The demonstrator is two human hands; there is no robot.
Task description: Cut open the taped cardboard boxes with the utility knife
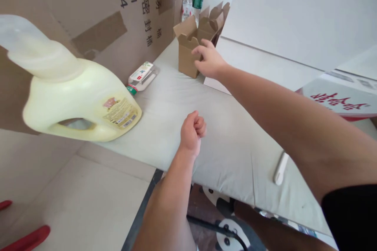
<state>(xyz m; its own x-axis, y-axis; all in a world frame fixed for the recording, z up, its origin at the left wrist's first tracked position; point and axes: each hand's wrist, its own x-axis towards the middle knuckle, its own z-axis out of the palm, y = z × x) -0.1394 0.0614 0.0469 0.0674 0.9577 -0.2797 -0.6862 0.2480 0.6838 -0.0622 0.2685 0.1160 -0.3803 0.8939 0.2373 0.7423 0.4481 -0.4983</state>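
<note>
My right hand (209, 59) reaches out to the front brown cardboard box (188, 58), whose top flaps stand up. Its fingers are apart and hold nothing; whether a fingertip touches the box's side I cannot tell. Behind that box stand more brown boxes (216, 17) with raised flaps. My left hand (193, 131) is a closed fist above the middle of the cloth-covered table (159, 125), with nothing showing in it.
On the left stands a large pale-yellow jug (85, 94). Near it a clear bottle (143, 76) lies on its side. Upright bottles (187, 4) stand behind the boxes, against a big carton (97, 8). A white handle-like object (281, 168) and a printed box (338, 96) are at right.
</note>
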